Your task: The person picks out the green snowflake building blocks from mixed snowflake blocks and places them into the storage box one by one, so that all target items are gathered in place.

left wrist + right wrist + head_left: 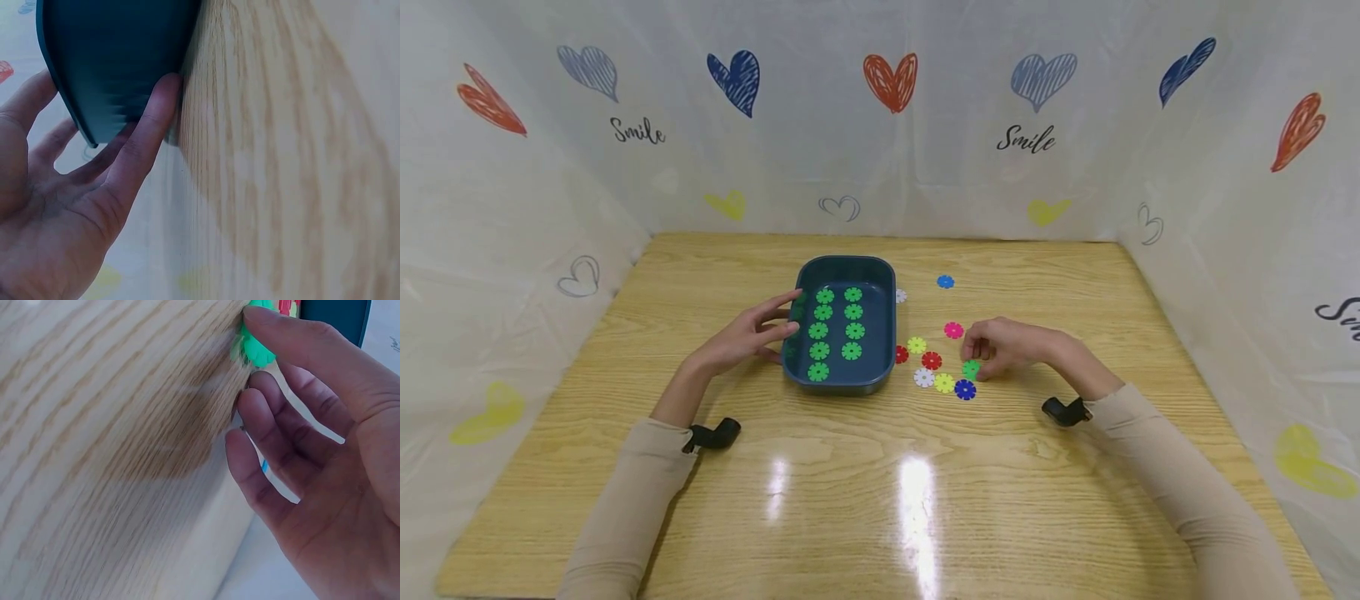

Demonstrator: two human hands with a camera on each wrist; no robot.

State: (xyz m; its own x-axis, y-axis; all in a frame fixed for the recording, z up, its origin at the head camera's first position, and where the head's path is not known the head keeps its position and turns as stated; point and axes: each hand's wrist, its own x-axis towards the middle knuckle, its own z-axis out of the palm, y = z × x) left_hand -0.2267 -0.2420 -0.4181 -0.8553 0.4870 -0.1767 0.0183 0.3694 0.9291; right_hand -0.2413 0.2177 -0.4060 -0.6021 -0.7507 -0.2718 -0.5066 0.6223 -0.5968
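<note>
Toward the middle of the table, a dark teal rectangular tray [838,388] holds two columns of green flower-shaped discs [854,331]. My left hand [741,337] rests its spread fingers against the tray's left side and rim; in the left wrist view, fingertips [164,94] touch the outer wall. To the right of the tray, my right hand [1011,343] pinches a green notched disc [971,369] at table level. The right wrist view shows the thumb against that green disc [259,347], with the other fingers bent below; part of the disc is hidden.
Beside the tray lie loose discs: red [932,361], yellow [917,345], white [924,378], dark blue [966,389] and pink [953,330]. A light blue disc [945,282] is farther back. White curtains [880,167] with printed hearts enclose the wooden table [820,500].
</note>
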